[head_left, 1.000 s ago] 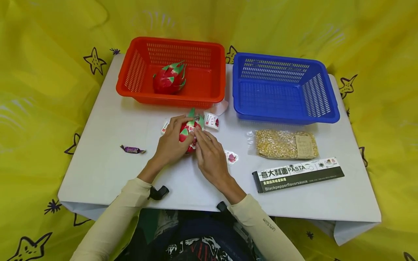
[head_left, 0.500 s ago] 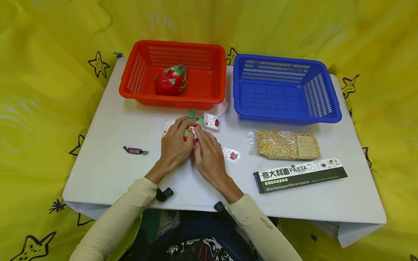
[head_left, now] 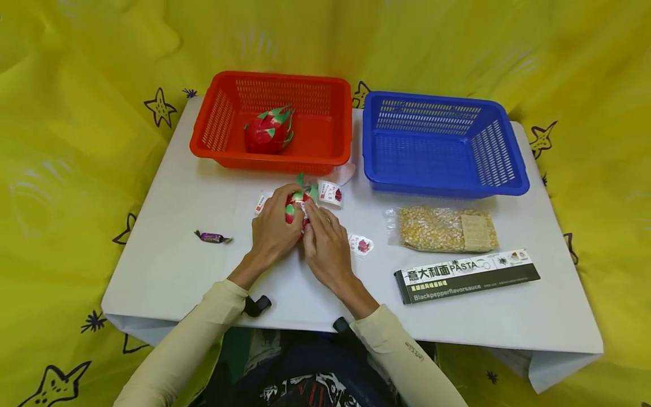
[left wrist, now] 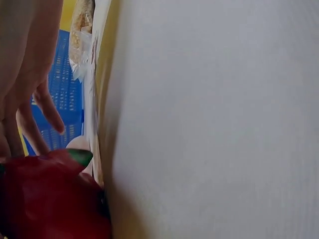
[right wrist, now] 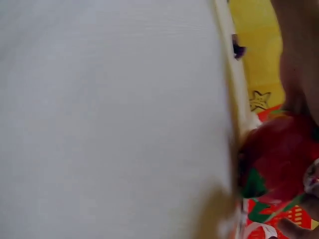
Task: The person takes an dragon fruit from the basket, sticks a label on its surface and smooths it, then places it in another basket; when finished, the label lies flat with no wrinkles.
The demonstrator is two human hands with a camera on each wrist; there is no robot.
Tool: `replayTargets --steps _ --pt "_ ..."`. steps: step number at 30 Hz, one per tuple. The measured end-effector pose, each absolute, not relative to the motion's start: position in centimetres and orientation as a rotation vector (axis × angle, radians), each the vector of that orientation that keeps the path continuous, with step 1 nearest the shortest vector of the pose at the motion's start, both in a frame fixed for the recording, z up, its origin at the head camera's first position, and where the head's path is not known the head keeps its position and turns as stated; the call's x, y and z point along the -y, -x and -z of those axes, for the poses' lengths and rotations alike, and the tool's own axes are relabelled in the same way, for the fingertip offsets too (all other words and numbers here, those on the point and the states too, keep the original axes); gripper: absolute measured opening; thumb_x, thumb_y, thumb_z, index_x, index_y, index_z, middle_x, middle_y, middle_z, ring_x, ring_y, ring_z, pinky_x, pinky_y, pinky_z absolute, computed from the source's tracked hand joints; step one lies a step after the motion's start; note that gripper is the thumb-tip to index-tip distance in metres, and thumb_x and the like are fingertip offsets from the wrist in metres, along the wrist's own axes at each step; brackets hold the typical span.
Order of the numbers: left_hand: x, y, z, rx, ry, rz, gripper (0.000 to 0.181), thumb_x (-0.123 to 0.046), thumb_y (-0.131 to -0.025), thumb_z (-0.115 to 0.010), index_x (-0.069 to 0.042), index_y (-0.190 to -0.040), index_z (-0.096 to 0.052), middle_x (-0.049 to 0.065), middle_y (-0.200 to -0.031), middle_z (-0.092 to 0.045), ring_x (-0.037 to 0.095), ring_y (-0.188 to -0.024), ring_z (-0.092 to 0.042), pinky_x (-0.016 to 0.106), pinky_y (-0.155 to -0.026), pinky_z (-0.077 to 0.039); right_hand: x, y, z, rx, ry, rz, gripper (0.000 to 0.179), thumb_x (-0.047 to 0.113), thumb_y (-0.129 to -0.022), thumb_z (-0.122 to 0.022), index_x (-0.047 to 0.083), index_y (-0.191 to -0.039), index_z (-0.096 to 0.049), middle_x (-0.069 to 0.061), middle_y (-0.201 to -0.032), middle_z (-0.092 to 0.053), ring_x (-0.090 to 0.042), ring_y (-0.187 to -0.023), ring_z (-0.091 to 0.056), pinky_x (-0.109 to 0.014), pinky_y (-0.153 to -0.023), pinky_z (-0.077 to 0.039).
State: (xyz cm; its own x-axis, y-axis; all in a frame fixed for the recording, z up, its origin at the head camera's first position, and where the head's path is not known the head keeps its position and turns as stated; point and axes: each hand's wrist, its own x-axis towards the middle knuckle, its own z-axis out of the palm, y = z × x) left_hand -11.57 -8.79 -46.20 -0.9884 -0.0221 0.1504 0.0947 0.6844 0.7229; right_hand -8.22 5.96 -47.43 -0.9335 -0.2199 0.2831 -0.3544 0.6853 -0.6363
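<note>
A red dragon fruit [head_left: 299, 197] with green scales lies on the table in front of the person. My left hand [head_left: 274, 223] grips it from the left, fingers curved over its far side and thumb on the near side. Laid against its right side are the fairly straight fingers of my right hand [head_left: 327, 240]. Part of a white label shows beneath those fingertips. In the left wrist view the dragon fruit [left wrist: 50, 199] fills the lower left corner. The right wrist view has the dragon fruit [right wrist: 279, 159] at its right edge, with fingers around it.
Behind the hands stand a red basket [head_left: 274, 162] holding another dragon fruit [head_left: 268, 133], and a blue basket [head_left: 427, 183]. Printed labels [head_left: 330, 193] lie near the fruit. A bagged pack of corn kernels [head_left: 432, 227] and a pasta box [head_left: 468, 276] are at right, a purple-wrapped candy [head_left: 212, 237] at left.
The hands stay on the dragon fruit with small shifts; the right fingers slide slightly over it, and more of its red skin shows than half a second ago. The head view tilts slightly.
</note>
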Motion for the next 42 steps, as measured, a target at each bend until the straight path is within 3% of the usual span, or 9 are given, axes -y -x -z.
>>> replayTargets --steps 5,8,16,23,28,32,35,39,42 --pt "10.3 11.4 45.9 2.768 0.092 1.300 0.061 -0.056 -0.107 -0.044 -0.028 -0.160 -0.039 -0.001 -0.169 -0.038 0.032 -0.142 -0.051 0.069 -0.099 -0.050 -5.8 9.2 46.2 2.837 -0.423 -1.330 0.062 0.035 -0.108 -0.053 0.011 -0.164 -0.041 -0.003 -0.170 -0.039 -0.029 -0.155 -0.037 -0.054 -0.124 -0.034" --pt "11.3 11.5 45.5 2.719 0.071 1.416 0.061 -0.058 -0.110 -0.032 -0.022 -0.160 -0.041 0.005 -0.167 -0.042 0.035 -0.147 -0.046 0.072 -0.107 -0.043 -4.9 10.2 45.5 2.904 -0.422 -1.344 0.083 0.043 -0.102 -0.063 0.007 -0.168 -0.028 -0.012 -0.174 -0.027 -0.035 -0.157 -0.032 -0.057 -0.126 -0.031" --pt "13.5 11.5 45.4 2.560 -0.065 1.692 0.058 -0.049 -0.115 -0.027 -0.011 -0.155 -0.046 0.018 -0.157 -0.050 0.042 -0.141 -0.049 0.065 -0.116 -0.038 -1.9 11.7 44.9 3.076 -0.333 -1.100 0.109 0.052 -0.088 -0.078 0.017 -0.171 -0.016 -0.021 -0.175 -0.015 -0.050 -0.151 -0.035 -0.068 -0.103 -0.052" --pt "13.9 11.8 45.5 2.563 -0.045 1.727 0.059 -0.050 -0.115 -0.028 -0.010 -0.154 -0.047 0.027 -0.122 -0.057 0.040 -0.096 -0.057 0.052 -0.089 -0.047 -1.0 11.7 44.9 3.101 -0.172 -1.140 0.120 0.051 -0.079 -0.086 0.018 -0.171 -0.015 -0.015 -0.175 -0.017 -0.042 -0.143 -0.046 -0.065 -0.096 -0.056" --pt "13.8 12.3 45.1 2.535 -0.011 1.771 0.060 -0.052 -0.114 -0.029 -0.012 -0.156 -0.045 0.025 -0.130 -0.055 0.037 -0.084 -0.055 0.044 -0.073 -0.048 -1.2 11.9 44.9 3.087 -0.129 -1.197 0.116 0.048 -0.077 -0.088 0.011 -0.166 -0.024 -0.014 -0.168 -0.028 -0.036 -0.142 -0.047 -0.060 -0.097 -0.057" --pt "14.0 12.3 44.8 2.548 -0.008 1.773 0.059 -0.052 -0.114 -0.031 -0.013 -0.157 -0.044 0.021 -0.154 -0.048 0.042 -0.115 -0.059 0.057 -0.097 -0.051 -1.3 12.0 45.0 3.073 -0.126 -1.238 0.112 0.047 -0.076 -0.088 0.011 -0.164 -0.029 -0.014 -0.166 -0.029 -0.035 -0.140 -0.047 -0.059 -0.096 -0.058" --pt "14.3 12.1 45.0 2.544 -0.005 1.773 0.058 -0.049 -0.115 -0.032 -0.011 -0.157 -0.043 0.019 -0.162 -0.044 0.044 -0.144 -0.045 0.068 -0.118 -0.035 -1.4 12.0 44.8 3.094 -0.179 -1.235 0.113 0.044 -0.077 -0.089 0.016 -0.166 -0.025 -0.014 -0.171 -0.019 -0.040 -0.144 -0.044 -0.063 -0.098 -0.055" --pt "14.8 11.7 45.3 2.545 0.012 1.782 0.055 -0.045 -0.116 -0.033 -0.011 -0.158 -0.040 0.016 -0.165 -0.040 0.043 -0.154 -0.036 0.070 -0.123 -0.027 -1.7 12.2 44.4 3.132 -0.309 -1.232 0.112 0.038 -0.078 -0.090 0.030 -0.168 -0.023 -0.013 -0.177 -0.006 -0.048 -0.152 -0.034 -0.070 -0.103 -0.050" --pt "15.2 11.6 45.3 2.556 0.013 1.774 0.054 -0.045 -0.116 -0.033 -0.012 -0.159 -0.040 0.014 -0.166 -0.040 0.042 -0.155 -0.034 0.069 -0.123 -0.027 -1.6 12.4 44.4 3.118 -0.366 -1.260 0.102 0.037 -0.078 -0.088 0.034 -0.164 -0.033 -0.011 -0.177 -0.012 -0.045 -0.154 -0.033 -0.069 -0.104 -0.050"
